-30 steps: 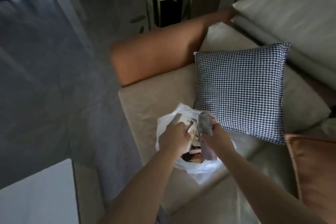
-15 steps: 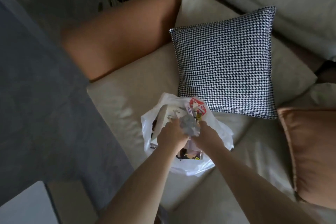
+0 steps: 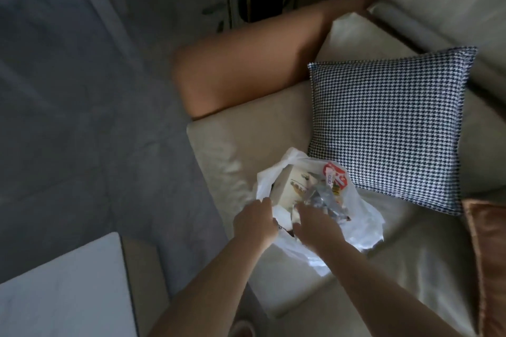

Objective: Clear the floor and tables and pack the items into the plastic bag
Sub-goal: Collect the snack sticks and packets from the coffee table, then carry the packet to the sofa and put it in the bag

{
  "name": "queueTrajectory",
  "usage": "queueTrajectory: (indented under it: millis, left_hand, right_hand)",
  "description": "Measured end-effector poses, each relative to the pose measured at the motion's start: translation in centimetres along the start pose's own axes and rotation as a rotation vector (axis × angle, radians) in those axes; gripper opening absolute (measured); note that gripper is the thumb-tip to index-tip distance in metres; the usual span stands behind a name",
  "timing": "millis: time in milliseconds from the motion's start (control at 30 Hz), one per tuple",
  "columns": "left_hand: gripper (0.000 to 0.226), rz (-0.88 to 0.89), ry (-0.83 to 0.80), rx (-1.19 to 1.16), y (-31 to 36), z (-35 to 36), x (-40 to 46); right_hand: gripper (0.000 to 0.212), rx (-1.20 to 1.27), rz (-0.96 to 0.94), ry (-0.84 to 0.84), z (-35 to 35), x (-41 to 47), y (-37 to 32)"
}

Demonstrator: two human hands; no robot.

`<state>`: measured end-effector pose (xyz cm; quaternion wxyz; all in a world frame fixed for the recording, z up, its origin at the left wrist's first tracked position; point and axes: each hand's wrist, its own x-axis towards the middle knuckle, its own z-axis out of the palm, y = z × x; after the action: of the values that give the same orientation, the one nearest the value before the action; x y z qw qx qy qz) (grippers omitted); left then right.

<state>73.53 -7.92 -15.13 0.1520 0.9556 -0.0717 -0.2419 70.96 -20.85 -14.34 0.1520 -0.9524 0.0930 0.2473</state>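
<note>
Evidently the plastic bag point(image 3: 356, 230) sits on the sofa seat point(image 3: 230, 150) so it slumps steady while being filled. Her left hand point(image 3: 256, 223) pinches the near rim to keep the mouth open; the right hand point(image 3: 317, 227), fingers loosely spread, presses the grey wrapper point(image 3: 323, 200) down beside the white box point(image 3: 284, 186).

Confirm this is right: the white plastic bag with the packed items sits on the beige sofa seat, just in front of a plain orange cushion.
Wrong on the cushion. The head view shows the plastic bag on the sofa seat in front of a black-and-white houndstooth cushion.
</note>
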Motion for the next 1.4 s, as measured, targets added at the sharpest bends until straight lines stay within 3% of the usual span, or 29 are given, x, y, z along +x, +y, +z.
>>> queueTrajectory:
  millis: [200, 367, 567, 700, 1000, 1400]
  left_hand:
    - [0.024, -0.250, -0.032, 0.014, -5.6, -1.5, -5.5]
    - [0.022, -0.403, 0.024, -0.123, -10.8, -0.5, -11.2]
    - [0.037, -0.637, 0.003, -0.229, -16.9, 2.3, -18.1]
    - [0.038, -0.732, -0.033, -0.176, -20.8, 4.4, -23.4]
    - [0.032, -1.047, -0.017, -0.364, -31.2, 9.4, -35.4]
    - [0.038, -1.360, 0.055, -0.653, -43.9, 15.5, -45.1]
  right_hand:
    - [0.037, -0.122, -0.223, -0.108, 2.3, -2.0, -5.8]
    - [0.048, -0.138, -0.452, -0.130, 5.5, -4.6, -10.9]
    - [0.043, -0.529, -0.692, -0.190, 9.9, -7.4, -15.9]
    - [0.038, -0.595, -0.844, -0.193, 13.8, -9.7, -19.6]
    - [0.028, -0.686, -1.073, -0.305, 22.8, -17.2, -29.7]
    - [0.034, -0.858, -1.268, -0.452, 35.1, -23.3, -40.2]
